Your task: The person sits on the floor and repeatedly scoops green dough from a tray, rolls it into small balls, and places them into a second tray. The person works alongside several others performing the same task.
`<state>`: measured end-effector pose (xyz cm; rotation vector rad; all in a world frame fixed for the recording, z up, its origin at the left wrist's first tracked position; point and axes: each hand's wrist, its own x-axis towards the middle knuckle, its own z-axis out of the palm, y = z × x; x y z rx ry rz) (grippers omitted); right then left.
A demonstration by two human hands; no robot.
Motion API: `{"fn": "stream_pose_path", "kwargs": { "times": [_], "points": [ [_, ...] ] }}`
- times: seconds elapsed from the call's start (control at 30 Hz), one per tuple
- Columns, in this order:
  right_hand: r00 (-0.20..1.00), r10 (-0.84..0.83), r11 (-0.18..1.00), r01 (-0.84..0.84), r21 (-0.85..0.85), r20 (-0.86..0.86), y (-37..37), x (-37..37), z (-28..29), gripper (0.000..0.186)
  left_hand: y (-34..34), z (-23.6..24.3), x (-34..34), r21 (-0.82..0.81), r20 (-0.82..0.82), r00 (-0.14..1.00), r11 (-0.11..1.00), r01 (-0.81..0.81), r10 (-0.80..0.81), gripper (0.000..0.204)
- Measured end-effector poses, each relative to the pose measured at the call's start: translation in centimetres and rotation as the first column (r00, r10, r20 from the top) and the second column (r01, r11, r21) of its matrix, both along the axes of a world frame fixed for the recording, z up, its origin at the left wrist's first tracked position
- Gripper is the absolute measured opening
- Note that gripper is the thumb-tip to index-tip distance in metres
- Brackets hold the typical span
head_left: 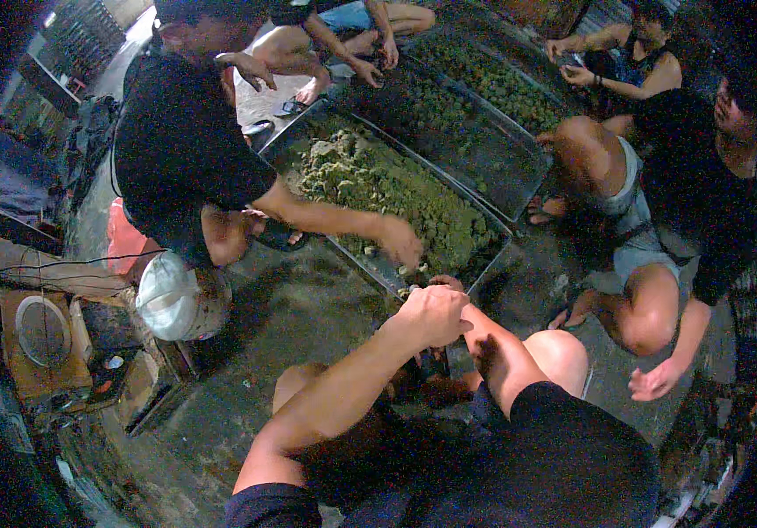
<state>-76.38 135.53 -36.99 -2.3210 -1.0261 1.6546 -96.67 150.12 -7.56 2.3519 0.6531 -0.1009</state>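
Observation:
My left hand, its fingers curled, is at the near end of a clear-rimmed tray holding a greenish, crumbly heap. My right hand is just beyond it, mostly hidden behind the left one; the two overlap, and I cannot make out what either holds. A co-worker's hand reaches over the heap from the left, close to small pale lumps near my hands.
A second tray with green clumps lies behind. A co-worker in black crouches left, another sits right, others sit farther back. A bucket with a white cover and a brown board with a ring are at left.

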Motion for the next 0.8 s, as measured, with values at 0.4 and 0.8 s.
{"fn": "stream_pose_path", "kwargs": {
  "times": [0.4, 0.8],
  "points": [
    [0.063, -0.567, 0.338, 0.927, -0.163, -0.821, 22.6, 2.4, 8.7, 0.019, -1.3, 0.8, 0.5, 0.097, 0.003, 1.000, 0.995, -0.019, 0.019, 0.046],
    [0.639, -0.495, 0.541, 0.757, 0.366, -0.589, 23.9, 5.5, 12.0, 0.029, 1.2, -0.5, -1.6, 0.374, 0.126, 0.951, 0.875, -0.308, 0.281, 0.037]
  ]
}}
